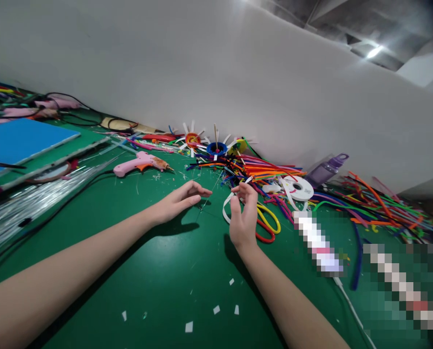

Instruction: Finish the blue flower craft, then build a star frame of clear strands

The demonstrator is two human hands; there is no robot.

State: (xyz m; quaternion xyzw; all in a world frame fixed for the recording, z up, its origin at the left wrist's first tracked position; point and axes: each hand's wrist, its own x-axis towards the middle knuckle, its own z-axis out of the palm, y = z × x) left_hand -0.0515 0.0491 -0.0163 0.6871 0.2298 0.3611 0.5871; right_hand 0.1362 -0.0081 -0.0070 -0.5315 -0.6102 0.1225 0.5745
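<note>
Gripping nothing visible with loosely parted left hand (180, 199), can't tell for right hand (244, 216) beside narrow white ribbon (225, 211); best keep ribbon flat, right of pink plastic glue gun (139, 163).

Craft workshop, green worktable (165, 271), pink glue gun (141, 161), coloured pipe cleaners (274, 170), white ribbon spool (305, 192)

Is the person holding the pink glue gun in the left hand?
No, the glue gun lies on the green table, apart from the left hand.
</note>
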